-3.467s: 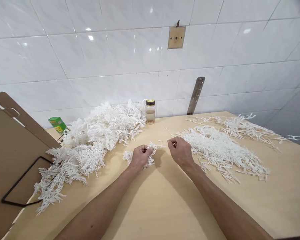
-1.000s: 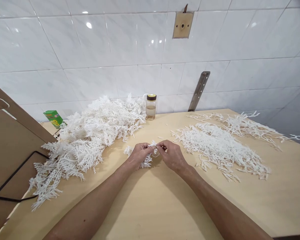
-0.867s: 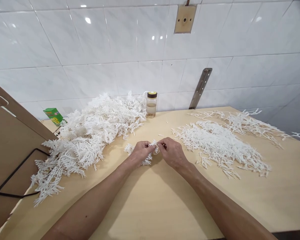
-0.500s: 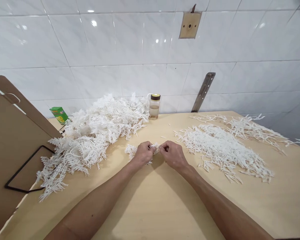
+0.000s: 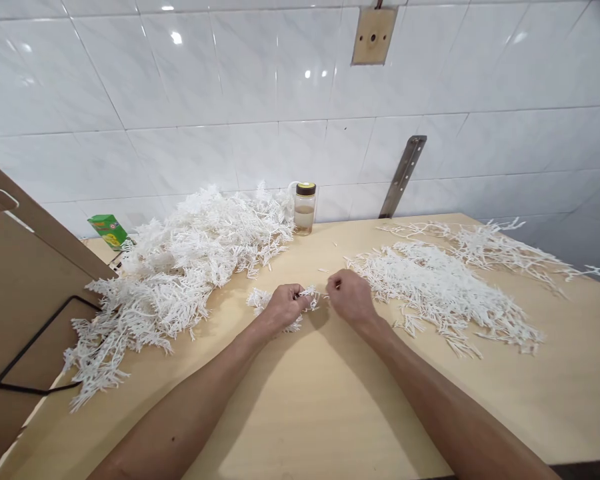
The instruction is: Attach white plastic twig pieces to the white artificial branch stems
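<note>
Near the middle of the table, my left hand [image 5: 284, 308] is closed in a pinch on a white branching sprig [image 5: 310, 297]. Part of this sprig shows on both sides of the hand, and the rest is hidden under it. Just to the right, my right hand [image 5: 351, 295] is closed, with a thin white twig piece [image 5: 325, 296] poking out at its fingertips. A large heap of white feathery sprigs [image 5: 195, 253] lies to the left of my left hand. Right of my right hand spreads a pile of short white twig pieces [image 5: 440, 287].
Bare white stems [image 5: 510, 248] lie at the back right. A lidded jar of liquid [image 5: 305, 212] and a green box [image 5: 108, 231] stand near the tiled wall. A cardboard panel [image 5: 25, 267] with a black metal handle borders the left. A metal bracket [image 5: 403, 177] leans at the back.
My right hand has drawn slightly away from the sprig, to the right and up. My left hand stays on the sprig. The camera view has shifted a little.
</note>
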### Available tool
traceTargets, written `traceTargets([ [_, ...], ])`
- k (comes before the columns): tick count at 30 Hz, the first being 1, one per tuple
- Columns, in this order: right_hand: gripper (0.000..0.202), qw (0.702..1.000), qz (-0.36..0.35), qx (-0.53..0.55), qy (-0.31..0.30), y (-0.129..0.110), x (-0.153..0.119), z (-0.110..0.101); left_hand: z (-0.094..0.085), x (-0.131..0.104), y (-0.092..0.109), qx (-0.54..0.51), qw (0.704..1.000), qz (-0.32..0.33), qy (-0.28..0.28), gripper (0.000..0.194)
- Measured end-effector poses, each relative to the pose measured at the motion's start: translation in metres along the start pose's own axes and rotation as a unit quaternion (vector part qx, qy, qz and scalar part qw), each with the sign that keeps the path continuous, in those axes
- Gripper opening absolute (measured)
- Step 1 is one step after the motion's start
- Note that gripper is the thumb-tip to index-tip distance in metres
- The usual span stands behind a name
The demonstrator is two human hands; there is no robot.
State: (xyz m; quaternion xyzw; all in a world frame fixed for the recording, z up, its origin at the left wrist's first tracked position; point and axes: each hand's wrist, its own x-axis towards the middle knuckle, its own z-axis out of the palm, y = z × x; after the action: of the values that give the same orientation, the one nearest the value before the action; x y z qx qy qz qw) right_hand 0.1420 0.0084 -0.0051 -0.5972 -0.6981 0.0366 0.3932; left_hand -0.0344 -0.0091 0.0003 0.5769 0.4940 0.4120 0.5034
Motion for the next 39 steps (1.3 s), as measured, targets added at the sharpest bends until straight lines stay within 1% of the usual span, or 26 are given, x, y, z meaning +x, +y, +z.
traceTargets([
  [1,0.016,0.999,0.049,0.003,0.016,0.007,0.004,-0.006,0.0,0.0,0.001,-0.015,1.0,-0.004,0.004,0.028],
  [2,0.015,0.996,0.082,0.015,0.031,0.015,0.009,-0.013,-0.001,-0.001,0.002,-0.029,1.0,-0.005,0.012,0.031],
  [5,0.012,0.986,0.137,0.035,0.083,0.037,0.017,-0.036,-0.003,-0.003,0.007,-0.062,0.997,-0.013,0.032,0.042],
  [7,0.012,0.983,0.149,0.029,0.103,0.045,0.02,-0.048,-0.004,-0.004,0.011,-0.072,0.996,-0.025,0.034,0.046],
  [10,0.021,0.986,0.114,0.015,0.123,0.04,0.018,-0.054,-0.005,-0.005,0.013,-0.076,0.996,-0.035,0.031,0.048],
  [11,0.023,0.988,0.097,0.026,0.118,0.034,0.016,-0.053,-0.005,-0.005,0.013,-0.075,0.996,-0.034,0.03,0.049],
  [12,0.024,0.99,0.085,0.053,0.098,0.027,0.014,-0.051,-0.005,-0.005,0.013,-0.074,0.996,-0.032,0.029,0.049],
  [13,0.024,0.99,0.08,0.092,0.065,0.018,0.011,-0.048,-0.005,-0.004,0.012,-0.074,0.996,-0.029,0.03,0.049],
  [14,0.025,0.985,0.086,0.149,0.011,0.009,0.007,-0.043,-0.004,-0.004,0.011,-0.074,0.996,-0.027,0.031,0.049],
  [15,0.026,0.973,0.095,0.201,-0.061,0.0,0.003,-0.038,-0.004,-0.003,0.01,-0.074,0.996,-0.025,0.032,0.048],
  [16,0.026,0.96,0.102,0.234,-0.112,-0.008,-0.001,-0.033,-0.004,-0.002,0.009,-0.075,0.996,-0.021,0.034,0.047],
  [17,0.025,0.95,0.107,0.256,-0.146,-0.015,-0.004,-0.028,-0.004,-0.002,0.007,-0.078,0.996,-0.016,0.034,0.046],
  [19,0.025,0.932,0.127,0.28,-0.191,-0.023,-0.008,-0.021,-0.004,0.0,0.006,-0.085,0.996,-0.004,0.032,0.044],
  [21,0.025,0.922,0.15,0.285,-0.215,-0.026,-0.01,-0.018,-0.003,0.001,0.004,-0.091,0.995,0.009,0.025,0.042],
  [23,0.025,0.92,0.162,0.276,-0.226,-0.025,-0.009,-0.018,-0.002,0.001,0.003,-0.096,0.995,0.023,0.018,0.039],
  [26,0.023,0.929,0.151,0.251,-0.226,-0.024,-0.008,-0.02,0.0,0.001,0.002,-0.094,0.995,0.042,0.012,0.033],
  [29,0.021,0.936,0.14,0.235,-0.221,-0.025,-0.008,-0.02,0.001,0.001,0.001,-0.077,0.996,0.051,0.016,0.029],
  [32,0.019,0.936,0.15,0.236,-0.214,-0.027,-0.01,-0.018,0.002,0.0,0.0,-0.065,0.996,0.054,0.028,0.029],
  [34,0.018,0.937,0.157,0.241,-0.197,-0.027,-0.011,-0.017,0.002,0.0,0.001,-0.057,0.997,0.042,0.035,0.029],
  [36,0.017,0.945,0.15,0.238,-0.17,-0.027,-0.012,-0.015,0.003,-0.001,0.003,-0.037,0.998,0.023,0.049,0.031],
  [39,0.017,0.964,0.1,0.213,-0.125,-0.026,-0.013,-0.012,0.003,-0.002,0.004,0.01,0.996,0.004,0.093,0.033],
])
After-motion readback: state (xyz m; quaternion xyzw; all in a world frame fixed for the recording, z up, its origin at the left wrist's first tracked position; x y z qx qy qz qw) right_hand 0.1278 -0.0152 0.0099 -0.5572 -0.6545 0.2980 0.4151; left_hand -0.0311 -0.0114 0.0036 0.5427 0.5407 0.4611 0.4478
